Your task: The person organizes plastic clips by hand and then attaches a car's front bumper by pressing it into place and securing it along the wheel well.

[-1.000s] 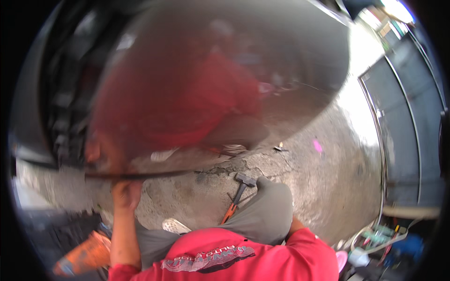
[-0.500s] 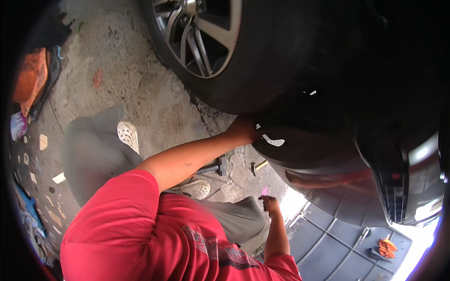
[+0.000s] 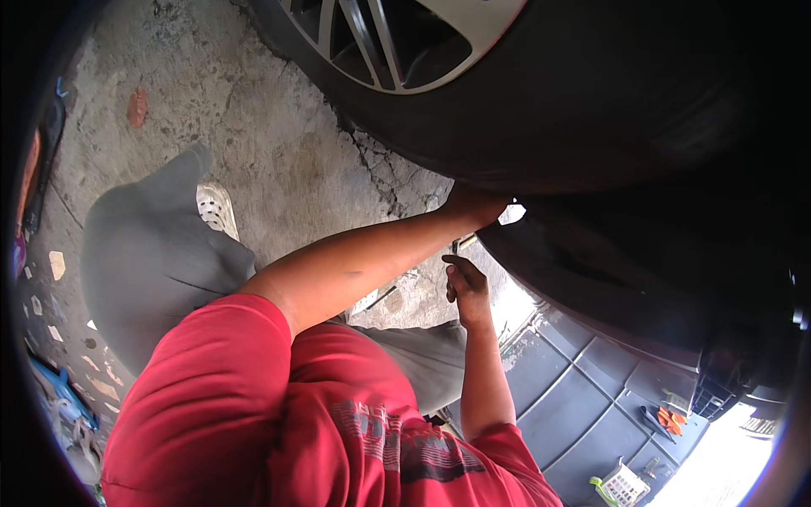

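Observation:
My left arm stretches beneath the car's tire (image 3: 473,135). My left hand (image 3: 478,205) is wedged in the dark gap between the tire and the dark bumper (image 3: 608,296), and its fingers are hidden there. Lower down, my right hand (image 3: 469,286) is raised in front of the bumper's edge. Its index finger points out to the left, the thumb stands apart, and the other fingers curl loosely; I see nothing held in it. Just above that hand lies a small yellow-handled tool (image 3: 466,242), mostly covered. The spoked wheel rim (image 3: 405,51) fills the upper middle.
Cracked concrete (image 3: 287,169) lies left of the tire. A thin dark rod (image 3: 380,297) is on the floor below my left forearm. At the lower right, a grey panelled surface (image 3: 583,397) carries orange gloves (image 3: 672,421) and a white basket (image 3: 623,486).
My right hand has risen toward the tire and the left hand. My view has shifted closer to the wheel. The black hammer seen earlier is now out of sight behind my left forearm.

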Motion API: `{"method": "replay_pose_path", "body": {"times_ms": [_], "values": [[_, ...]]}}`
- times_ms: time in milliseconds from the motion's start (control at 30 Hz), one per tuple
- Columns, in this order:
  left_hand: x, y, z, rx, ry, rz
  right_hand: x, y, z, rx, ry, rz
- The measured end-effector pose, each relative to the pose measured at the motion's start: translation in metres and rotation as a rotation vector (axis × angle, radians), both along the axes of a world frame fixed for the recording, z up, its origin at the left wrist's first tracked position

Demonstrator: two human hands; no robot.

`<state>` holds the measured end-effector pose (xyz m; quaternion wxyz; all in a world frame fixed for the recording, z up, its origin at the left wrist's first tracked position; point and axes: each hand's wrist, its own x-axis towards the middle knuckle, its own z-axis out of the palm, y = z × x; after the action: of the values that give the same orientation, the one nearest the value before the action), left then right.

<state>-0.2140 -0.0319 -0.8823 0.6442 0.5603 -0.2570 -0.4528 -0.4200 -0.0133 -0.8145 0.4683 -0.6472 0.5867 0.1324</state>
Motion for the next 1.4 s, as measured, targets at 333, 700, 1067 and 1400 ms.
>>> {"method": "replay_pose_path", "body": {"times_ms": [333,700,1067,1400], "values": [[0.020,0.008,-0.013,-0.029,0.219,-0.062,-0.003,-0.010,-0.020,0.007,-0.055,-0.081],[0.013,-0.007,-0.041,-0.195,0.190,-0.031,-0.086,-0.082,-0.092,-0.005,-0.829,-1.008],[0.002,-0.024,-0.050,-0.281,-0.100,0.127,-0.033,-0.108,-0.064,0.077,-1.385,-0.693],[0.006,-0.019,-0.046,-0.210,0.067,0.011,-0.014,-0.090,-0.051,0.019,-1.340,-0.855]]}}
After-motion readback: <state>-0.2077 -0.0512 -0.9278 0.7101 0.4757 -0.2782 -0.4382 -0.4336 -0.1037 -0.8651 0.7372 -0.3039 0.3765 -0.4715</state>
